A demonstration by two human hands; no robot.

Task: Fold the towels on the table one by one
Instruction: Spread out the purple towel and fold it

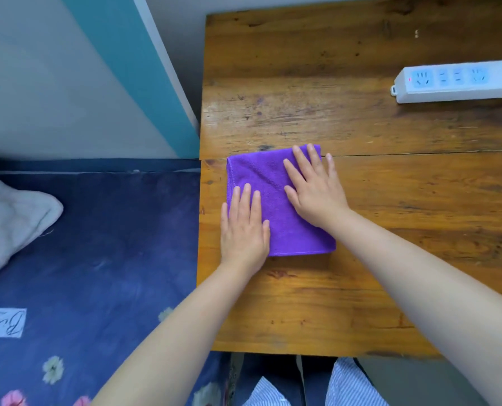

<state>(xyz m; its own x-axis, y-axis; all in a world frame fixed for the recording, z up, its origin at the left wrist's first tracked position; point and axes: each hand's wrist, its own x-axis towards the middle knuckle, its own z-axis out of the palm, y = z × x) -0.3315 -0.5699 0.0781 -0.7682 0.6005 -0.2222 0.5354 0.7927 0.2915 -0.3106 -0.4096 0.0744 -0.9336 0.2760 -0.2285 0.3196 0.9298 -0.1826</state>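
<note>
Striped trouser legs are showing nearest the camera, just past the near edge of the wooden counter. Two bare forearms are reaching out from there toward a purple towel, which is lying folded into a rough square on the counter, close to the counter's left edge. The left hand is resting flat on the towel's near left corner, fingers straight and slightly spread, its outer edge overhanging the cloth onto the wood. The right hand is pressing flat on the towel's right half, fingers straight and fanned toward the far edge of the cloth, with the little finger lying past the towel's right edge. A white power strip is sitting well apart from the towel, toward the counter's far right. A blue floral bed sheet is spreading beyond the counter's left edge, with a pale pillow lying on it.
</note>
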